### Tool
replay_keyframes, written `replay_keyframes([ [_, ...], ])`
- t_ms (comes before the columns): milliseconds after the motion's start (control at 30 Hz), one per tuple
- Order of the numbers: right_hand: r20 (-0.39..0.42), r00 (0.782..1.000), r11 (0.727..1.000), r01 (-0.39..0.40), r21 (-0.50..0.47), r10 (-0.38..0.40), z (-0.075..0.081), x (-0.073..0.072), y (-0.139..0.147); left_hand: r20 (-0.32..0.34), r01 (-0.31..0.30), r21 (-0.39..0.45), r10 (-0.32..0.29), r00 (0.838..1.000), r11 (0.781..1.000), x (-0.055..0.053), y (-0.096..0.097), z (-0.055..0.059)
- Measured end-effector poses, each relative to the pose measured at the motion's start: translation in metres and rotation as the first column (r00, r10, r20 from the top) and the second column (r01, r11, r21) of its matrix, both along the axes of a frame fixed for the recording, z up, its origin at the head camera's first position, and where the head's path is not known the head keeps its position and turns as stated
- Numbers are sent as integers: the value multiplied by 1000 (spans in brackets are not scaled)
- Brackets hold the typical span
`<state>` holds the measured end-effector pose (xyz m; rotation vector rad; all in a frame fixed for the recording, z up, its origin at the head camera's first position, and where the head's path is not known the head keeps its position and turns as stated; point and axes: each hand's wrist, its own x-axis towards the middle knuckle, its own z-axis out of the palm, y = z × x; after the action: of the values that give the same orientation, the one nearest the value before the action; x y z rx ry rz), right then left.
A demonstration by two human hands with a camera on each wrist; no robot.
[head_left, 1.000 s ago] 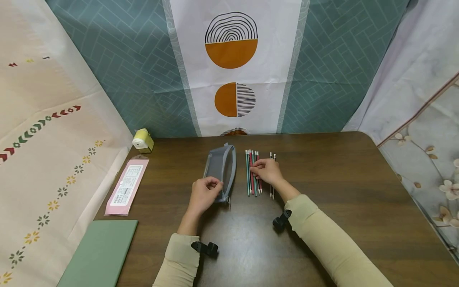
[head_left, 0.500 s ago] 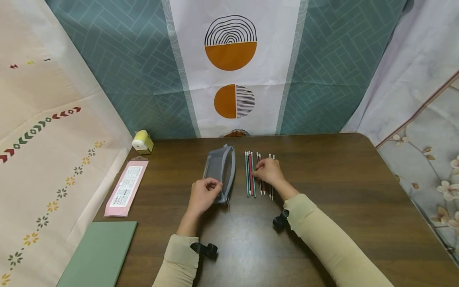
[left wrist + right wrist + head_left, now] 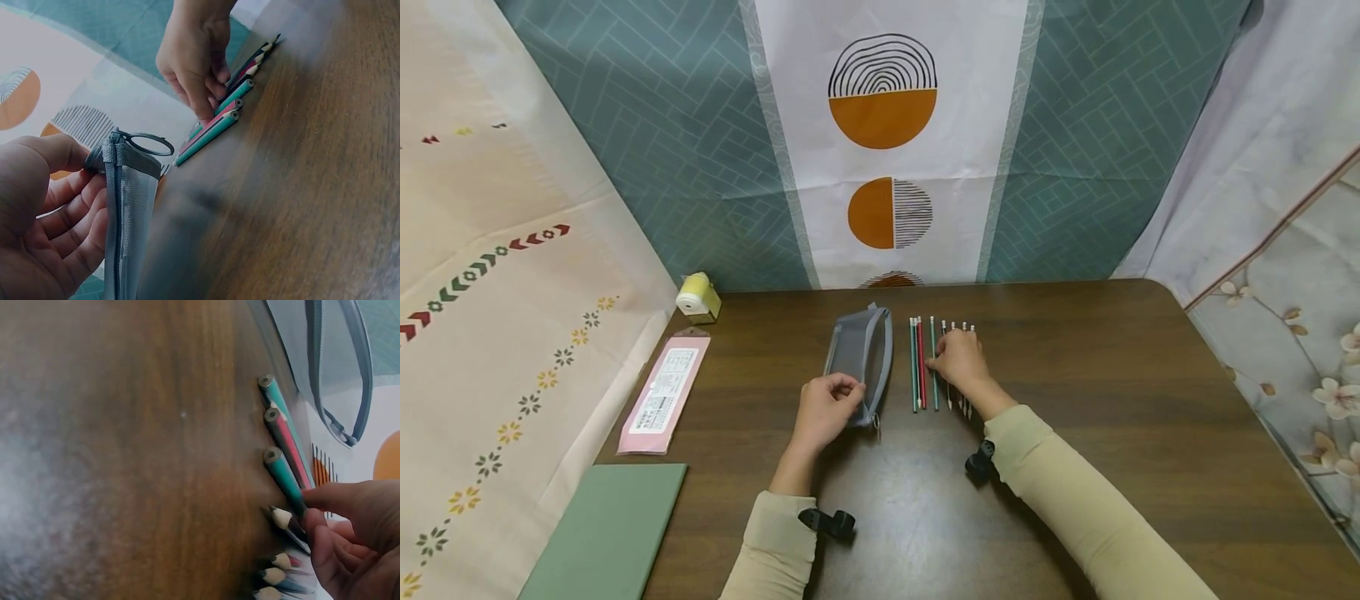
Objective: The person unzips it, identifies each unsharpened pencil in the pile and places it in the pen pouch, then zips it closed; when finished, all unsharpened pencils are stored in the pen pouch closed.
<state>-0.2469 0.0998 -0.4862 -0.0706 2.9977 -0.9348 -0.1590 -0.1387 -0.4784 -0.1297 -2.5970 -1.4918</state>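
My left hand (image 3: 827,408) pinches the near end of a grey mesh pencil case (image 3: 850,343), which lies with its zip undone. In the left wrist view, a zip pull ring (image 3: 152,145) sticks out beside the finger and thumb. To the right of the case, pencils lie roughly parallel in a row. My right hand (image 3: 961,360) is over them, its thumb and finger pinching a green pencil (image 3: 282,469). A red pencil (image 3: 922,387) and a green one lie together on its left. Several sharpened pencils (image 3: 275,576) are spread on its right, partly hidden under the hand.
On the left of the brown table (image 3: 1120,392) stand a yellow and white sharpener-like box (image 3: 698,297), a pink labelled packet (image 3: 664,392) and a green flat board (image 3: 606,529). Patterned cloths (image 3: 700,150) hang behind and at the sides.
My right hand has shifted pencils one after another to the right, so the row is more spread out. A green pencil now lies apart from the left group. My left hand stays on the case.
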Motion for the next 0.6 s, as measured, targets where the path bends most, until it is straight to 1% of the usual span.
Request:
replay_keyframes([
  [100, 45, 999, 1000, 11, -29, -9, 1, 0, 0, 4, 3, -3, -3, 1000, 1000, 1, 1, 0],
  [233, 86, 996, 998, 16, -62, -10, 0, -1, 2, -1, 5, 0, -5, 1000, 1000, 1, 1, 0],
  [433, 105, 994, 989, -18, -145, 34, -2, -2, 8, -7, 6, 3, -6, 1000, 1000, 0, 1, 1],
  [600, 124, 990, 974, -34, -223, 63, 0, 0, 12, -12, 3, 1, -3, 1000, 1000, 0, -1, 3],
])
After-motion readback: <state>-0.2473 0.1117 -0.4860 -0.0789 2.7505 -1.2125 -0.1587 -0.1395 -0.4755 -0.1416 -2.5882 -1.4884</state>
